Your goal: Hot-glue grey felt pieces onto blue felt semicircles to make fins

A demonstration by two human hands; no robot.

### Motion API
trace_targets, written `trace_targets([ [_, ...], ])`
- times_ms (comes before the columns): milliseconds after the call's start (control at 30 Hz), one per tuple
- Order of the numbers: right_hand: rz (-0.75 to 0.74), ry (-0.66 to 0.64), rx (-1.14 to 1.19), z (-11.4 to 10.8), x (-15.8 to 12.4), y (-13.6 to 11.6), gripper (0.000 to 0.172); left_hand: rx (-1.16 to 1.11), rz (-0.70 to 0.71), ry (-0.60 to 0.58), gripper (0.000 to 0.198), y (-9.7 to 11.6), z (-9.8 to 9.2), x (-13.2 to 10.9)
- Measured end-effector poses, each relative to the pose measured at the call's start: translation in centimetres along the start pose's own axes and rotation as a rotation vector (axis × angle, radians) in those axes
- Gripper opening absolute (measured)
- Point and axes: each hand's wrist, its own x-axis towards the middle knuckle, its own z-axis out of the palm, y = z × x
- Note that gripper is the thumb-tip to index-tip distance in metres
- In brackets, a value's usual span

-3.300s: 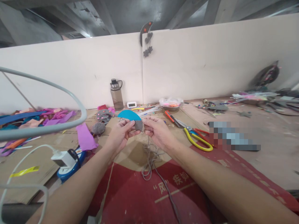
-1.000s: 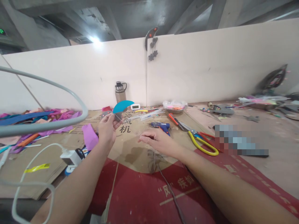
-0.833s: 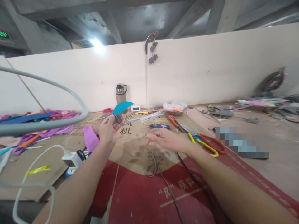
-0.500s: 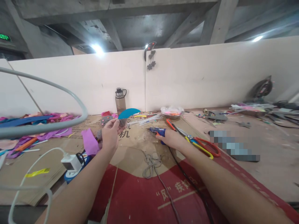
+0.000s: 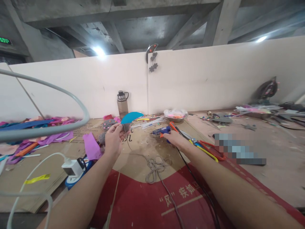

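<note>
My left hand (image 5: 113, 139) is raised over the cardboard and pinches a small grey felt piece with a teal half-disc (image 5: 131, 116) attached above it. My right hand (image 5: 175, 139) is closed around the handle of a blue glue gun (image 5: 161, 130), whose nozzle points left; its black cord (image 5: 190, 171) runs back along my forearm. A tangle of grey cord (image 5: 155, 166) lies on the cardboard between my arms.
Yellow-handled and red-handled scissors (image 5: 202, 148) lie right of the glue gun. A water bottle (image 5: 121, 104), a small white clock and a bowl of bits (image 5: 175, 113) stand by the white wall. Purple felt scraps (image 5: 89, 146), a white power plug (image 5: 70, 166) and a grey cable sit left.
My right hand let go of the felt piece, moved right across the cardboard and closed on the glue gun. My left hand kept the teal and grey piece, shifting it slightly left.
</note>
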Motion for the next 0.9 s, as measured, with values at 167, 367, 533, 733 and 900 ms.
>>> trace_targets([
  [167, 0.119, 0.026, 0.132, -0.5, -0.6, -2.6, 0.008, -0.006, -0.037, 0.027, 0.024, 0.1, 0.0, 0.0],
  [367, -0.010, 0.183, 0.536, -0.8, -2.0, -5.2, 0.032, -0.028, -0.029, 0.040, 0.022, 0.4, -0.7, 0.7],
  [533, -0.179, 0.050, 0.620, -0.7, -4.1, -7.5, 0.025, 0.023, -0.020, 0.054, 0.021, 0.2, -0.7, 0.6],
  [733, -0.300, -0.087, 0.435, -0.7, -6.9, -9.5, 0.018, 0.118, -0.026, 0.030, 0.025, -0.7, 0.2, -0.2],
  [900, -0.402, -0.132, 0.263, -0.2, -7.6, -9.6, 0.016, 0.167, 0.027, -0.014, 0.027, -1.2, 0.4, -0.5],
])
